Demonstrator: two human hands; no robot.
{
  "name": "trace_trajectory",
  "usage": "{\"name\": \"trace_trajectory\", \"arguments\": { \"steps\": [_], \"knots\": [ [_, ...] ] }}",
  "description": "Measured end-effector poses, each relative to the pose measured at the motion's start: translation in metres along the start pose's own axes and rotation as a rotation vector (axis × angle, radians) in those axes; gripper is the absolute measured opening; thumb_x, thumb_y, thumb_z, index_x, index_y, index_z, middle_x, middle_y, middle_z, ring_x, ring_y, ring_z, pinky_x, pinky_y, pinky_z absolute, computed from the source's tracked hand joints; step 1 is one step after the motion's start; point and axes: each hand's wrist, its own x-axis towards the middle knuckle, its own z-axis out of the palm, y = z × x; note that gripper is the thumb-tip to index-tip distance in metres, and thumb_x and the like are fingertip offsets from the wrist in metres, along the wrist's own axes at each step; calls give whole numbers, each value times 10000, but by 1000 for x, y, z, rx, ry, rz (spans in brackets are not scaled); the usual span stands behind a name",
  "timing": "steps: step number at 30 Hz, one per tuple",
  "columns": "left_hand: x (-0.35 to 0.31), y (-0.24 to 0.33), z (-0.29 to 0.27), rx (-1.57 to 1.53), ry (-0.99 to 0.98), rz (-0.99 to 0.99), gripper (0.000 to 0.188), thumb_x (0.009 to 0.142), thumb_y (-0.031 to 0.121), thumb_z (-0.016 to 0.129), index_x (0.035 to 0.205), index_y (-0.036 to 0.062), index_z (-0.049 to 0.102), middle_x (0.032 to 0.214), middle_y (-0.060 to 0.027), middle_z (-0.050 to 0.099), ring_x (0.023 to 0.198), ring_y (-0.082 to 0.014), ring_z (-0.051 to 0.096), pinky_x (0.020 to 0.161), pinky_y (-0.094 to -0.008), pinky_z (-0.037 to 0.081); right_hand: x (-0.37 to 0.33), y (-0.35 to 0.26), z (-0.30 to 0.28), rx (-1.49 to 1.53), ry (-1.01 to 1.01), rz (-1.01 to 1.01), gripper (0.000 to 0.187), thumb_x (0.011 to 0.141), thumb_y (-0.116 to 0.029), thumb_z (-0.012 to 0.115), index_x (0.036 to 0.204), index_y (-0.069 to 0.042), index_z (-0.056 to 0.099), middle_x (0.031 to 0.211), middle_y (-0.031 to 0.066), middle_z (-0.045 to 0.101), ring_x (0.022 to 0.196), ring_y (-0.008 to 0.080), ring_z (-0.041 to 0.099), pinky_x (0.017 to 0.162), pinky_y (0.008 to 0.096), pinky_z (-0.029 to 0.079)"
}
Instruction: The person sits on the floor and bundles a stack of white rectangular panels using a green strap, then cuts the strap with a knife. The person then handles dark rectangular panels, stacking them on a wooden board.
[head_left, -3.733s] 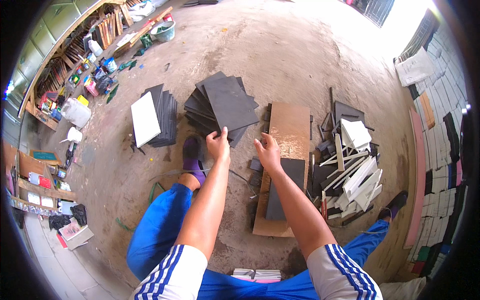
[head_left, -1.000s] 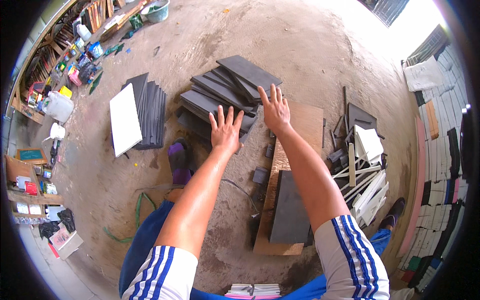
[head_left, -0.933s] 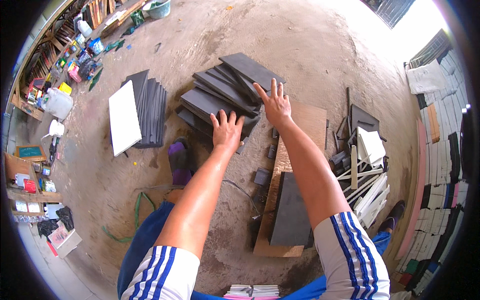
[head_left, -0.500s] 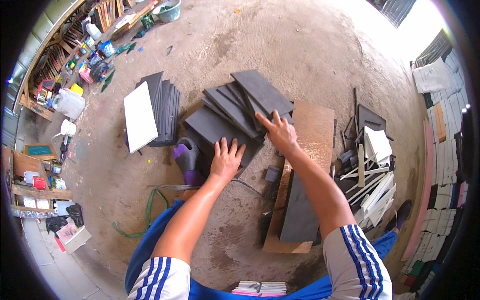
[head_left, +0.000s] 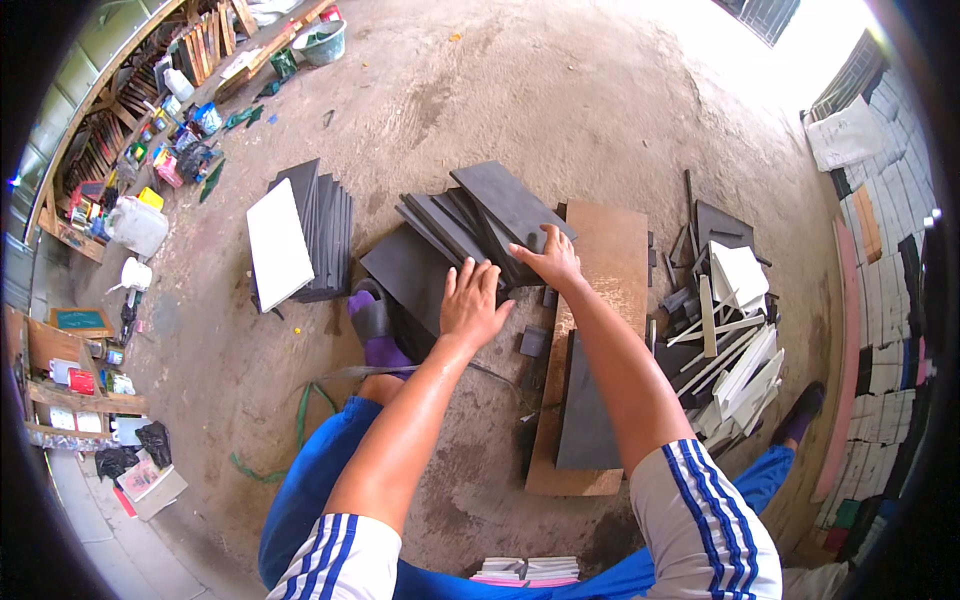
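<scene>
You have a fanned pile of thin, dark grey rectangular panels (head_left: 405, 268) in front of you on the bare, dusty brown floor (head_left: 520, 100). The pile lies by the far left corner of a long brown rectangular board (head_left: 608, 232), and its top panel slants toward the board's left edge; whether they touch, you cannot tell from here.

Your left hand (head_left: 473, 305) is open, back upward, fingers extended over the near side of the pile, thumb apart. Your right hand (head_left: 553, 262) is open too, thumb and forefinger parted at the near edge of the top panel.

A black rectangular slab (head_left: 588, 420) rests on the near half of the board, partly behind your right forearm. A small dark square piece (head_left: 534, 341) lies just beside the board's left edge. Off its right edge there is a heap of white strips and offcuts (head_left: 745, 375). To the left of the pile stands a leaning stack of dark panels (head_left: 335, 235), with a white rectangular panel (head_left: 280, 245) against its left side.
</scene>
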Motion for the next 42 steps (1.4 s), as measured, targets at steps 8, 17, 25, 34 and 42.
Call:
{"name": "trace_trajectory", "arguments": {
  "steps": [8,17,25,34,42],
  "knots": [
    [5,16,3,-76,29,-85,544,955,487,691,1306,74,648,1449,-143,570,1465,-366,401,1225,-556,280,13,22,2,-264,235,-330,408,1053,-365,552,1316,-52,564,1020,224,737,918,415,728,786,506,585],
    [17,109,-26,-1030,293,-331,655,957,404,756,1393,-37,547,1201,-242,692,1011,-286,726,887,-404,564,-125,42,-53,-176,666,-503,251,986,-216,656,1176,-52,646,877,116,741,772,282,745,641,405,591],
    [-58,177,-20,-1251,163,-283,333,1017,87,577,1325,-26,637,1132,-134,753,1021,-199,703,903,-342,544,-246,84,-117,197,559,-275,481,900,-276,795,1277,-21,642,1241,194,680,1175,383,651,998,457,507],
    [-176,216,53,-922,6,-315,605,998,175,649,1523,-52,450,1298,-314,656,1221,-376,654,1029,-407,501,-299,177,-78,327,487,146,719,840,-249,869,1399,77,556,1236,249,625,1183,390,622,1037,444,483],
    [-195,196,97,-672,-22,-344,644,991,211,654,1503,-107,427,1489,-336,497,1411,-458,467,1176,-454,390,-307,175,-22,162,457,243,731,865,-330,840,1428,32,547,1195,205,583,1157,388,550,1016,464,453]
  ]
}}
